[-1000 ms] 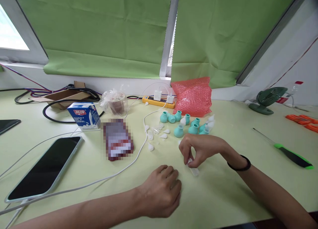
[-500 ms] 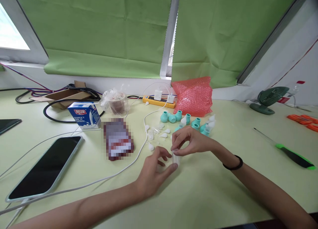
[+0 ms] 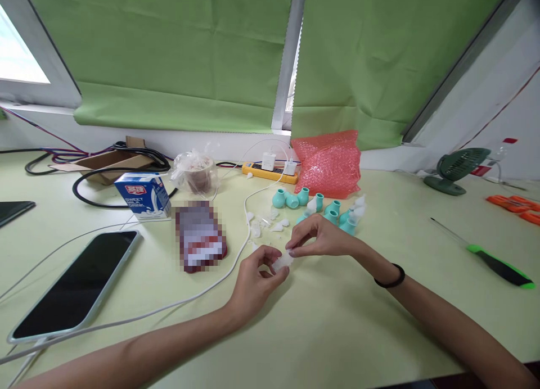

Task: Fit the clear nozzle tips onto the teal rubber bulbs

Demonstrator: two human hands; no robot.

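My left hand and my right hand meet above the pale green table, both pinching a small clear plastic piece between their fingertips. Just behind them lie several small white and clear plastic bits. A cluster of teal plastic fittings, some with white caps, stands beyond my right hand. A black band circles my right wrist.
A phone on a white cable lies at the left, a blue milk carton and a dark red packet behind it. Pink bubble wrap, a yellow power strip, a green-handled screwdriver and a small fan sit further off.
My left hand rose off the table and opened into a pinch. My right hand carried the clear piece left and away from me, and now both hands grip it.
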